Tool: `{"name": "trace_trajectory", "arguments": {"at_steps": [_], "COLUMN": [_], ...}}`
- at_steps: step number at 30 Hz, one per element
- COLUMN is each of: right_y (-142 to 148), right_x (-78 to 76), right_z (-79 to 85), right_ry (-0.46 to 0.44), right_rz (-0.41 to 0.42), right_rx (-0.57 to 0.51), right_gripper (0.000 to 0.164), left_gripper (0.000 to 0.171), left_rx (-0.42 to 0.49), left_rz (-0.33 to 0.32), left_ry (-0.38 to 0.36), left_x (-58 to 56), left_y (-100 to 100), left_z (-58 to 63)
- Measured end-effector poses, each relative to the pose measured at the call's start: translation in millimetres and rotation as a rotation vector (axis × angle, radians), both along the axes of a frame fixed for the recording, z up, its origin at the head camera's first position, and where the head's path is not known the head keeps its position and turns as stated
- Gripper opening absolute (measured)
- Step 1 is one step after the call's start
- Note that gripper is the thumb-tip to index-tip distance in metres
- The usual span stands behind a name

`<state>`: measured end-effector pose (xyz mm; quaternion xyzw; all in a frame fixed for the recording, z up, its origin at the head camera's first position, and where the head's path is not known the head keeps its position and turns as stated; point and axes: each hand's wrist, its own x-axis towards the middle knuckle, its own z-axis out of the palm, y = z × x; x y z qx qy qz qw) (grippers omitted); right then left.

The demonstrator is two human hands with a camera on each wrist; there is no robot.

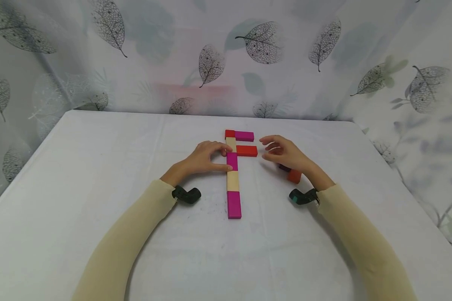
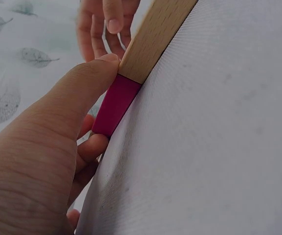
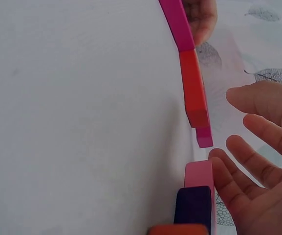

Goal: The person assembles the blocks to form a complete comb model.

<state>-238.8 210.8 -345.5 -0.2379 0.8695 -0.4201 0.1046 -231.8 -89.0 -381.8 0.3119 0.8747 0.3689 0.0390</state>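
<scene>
Flat blocks lie end to end in a column on the white table. My left hand [image 1: 207, 158] grips the middle magenta block [image 1: 232, 161] between thumb and fingers. In the left wrist view the thumb tip is where that block meets a wooden block [image 2: 155, 41]. To the right of the column my right hand [image 1: 284, 154] is held with relaxed, spread fingers and nothing in them. Under it are a loose orange block [image 1: 294, 176] and a dark block [image 1: 284, 167], partly hidden. The right wrist view also has a pink block [image 3: 198, 172] beside the fingertips.
An orange-red block [image 1: 247, 151] and another magenta block [image 1: 245, 136] stick out rightward from the column's far part. A small red block [image 1: 229, 133] tops it; a magenta block [image 1: 234, 205] ends it nearest me. Leaf-patterned cloth [image 1: 147, 62] hangs behind the table.
</scene>
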Motion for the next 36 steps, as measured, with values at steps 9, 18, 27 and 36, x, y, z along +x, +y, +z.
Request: {"name": "trace_trajectory", "arguments": {"at_steps": [9,18,27,36], "right_y": [8,15,20,22], "right_x": [6.2,10.7,11.1,10.0], "right_z": [-5.0,-6.9,-4.0,-5.6], "right_ry": [0.01,0.054,0.055,0.029], "right_rz": [-0.017,-0.042,-0.088,-0.108], "right_rx": [-0.003,-0.011,0.024,0.033], "right_gripper": [0.048,0.047,0.046,0.046], "left_gripper": [0.057,0.057,0.055,0.056], "left_rx": [0.001,-0.006,-0.01,-0.004], "left_rz": [-0.002,-0.012,-0.006,0.002], "left_ry": [-0.007,-0.007,-0.001,-0.008], "left_x": [0.9,-1.6,-3.5,-1.2], "left_y": [1,3,3,1], "left_z": [-1.3,-2.2,0.8,0.2]}}
